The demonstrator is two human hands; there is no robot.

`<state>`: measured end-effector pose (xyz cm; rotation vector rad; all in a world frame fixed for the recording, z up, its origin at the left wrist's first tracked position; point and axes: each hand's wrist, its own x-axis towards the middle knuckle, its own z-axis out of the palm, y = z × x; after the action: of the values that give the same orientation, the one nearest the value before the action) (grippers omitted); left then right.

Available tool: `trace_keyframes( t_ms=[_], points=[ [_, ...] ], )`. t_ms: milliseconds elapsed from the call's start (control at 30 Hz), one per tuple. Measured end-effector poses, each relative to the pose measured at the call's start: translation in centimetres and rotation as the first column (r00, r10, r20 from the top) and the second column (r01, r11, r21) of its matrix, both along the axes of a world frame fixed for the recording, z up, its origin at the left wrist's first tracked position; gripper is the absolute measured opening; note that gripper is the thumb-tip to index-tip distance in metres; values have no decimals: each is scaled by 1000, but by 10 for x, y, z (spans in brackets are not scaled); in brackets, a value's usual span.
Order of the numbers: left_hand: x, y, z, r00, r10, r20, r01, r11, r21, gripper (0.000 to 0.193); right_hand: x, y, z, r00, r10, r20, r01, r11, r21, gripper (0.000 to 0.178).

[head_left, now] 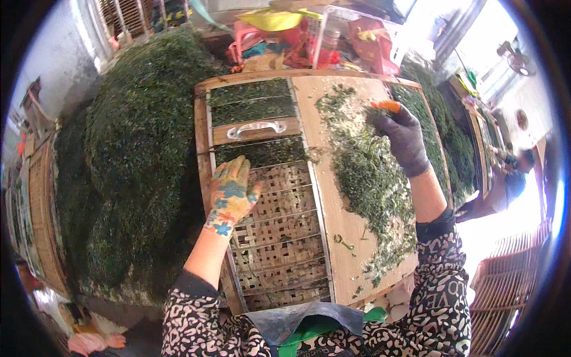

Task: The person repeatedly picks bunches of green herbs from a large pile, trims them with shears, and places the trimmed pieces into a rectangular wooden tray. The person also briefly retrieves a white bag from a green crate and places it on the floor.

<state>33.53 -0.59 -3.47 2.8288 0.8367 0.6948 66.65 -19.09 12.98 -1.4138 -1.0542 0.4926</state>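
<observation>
My left hand, in a pale glove with blue flower prints, lies flat with its fingers stretched out. Its fingertips touch the near edge of a dark green shredded leafy layer on a woven mat crossed by thin metal bars. Just beyond it sits a wooden bar with a clear handle. My right hand, in a dark grey glove with orange fingertips, is curled above a strewn heap of green shreds on a tan board. Whatever its fingers hold is hidden.
A tall mound of dark green shreds rises at the left. Another green heap lies beyond the board's right edge. At the back are a white plastic basket and a yellow bag. A person works far right.
</observation>
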Motion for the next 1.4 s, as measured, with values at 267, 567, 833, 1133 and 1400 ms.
trace_keyframes(
  t_ms=[267, 567, 833, 1133, 1400],
  points=[
    [-7, -2, -2, 975, -56, 213, 47, 998, 45, 46, -102, 124, -44, 336, 460, 822, 148, 836, -528, 27],
    [42, -7, 6, 995, -74, 68, 71, 997, 41, 57, -116, 134, -92, 451, 410, 793, 147, 842, -519, 21],
    [60, -9, 11, 986, -140, 86, 134, 988, 72, 65, -57, 67, -79, 634, 291, 717, 258, 794, -550, 25],
    [89, -11, 1, 986, -155, -58, 141, 971, -191, 72, -70, 113, -91, 954, 252, 160, -146, 863, -484, 29],
    [42, 2, 10, 993, -112, -40, 110, 993, -50, 66, -76, 94, -78, 694, 328, 641, 167, 793, -586, 21]
  ],
)
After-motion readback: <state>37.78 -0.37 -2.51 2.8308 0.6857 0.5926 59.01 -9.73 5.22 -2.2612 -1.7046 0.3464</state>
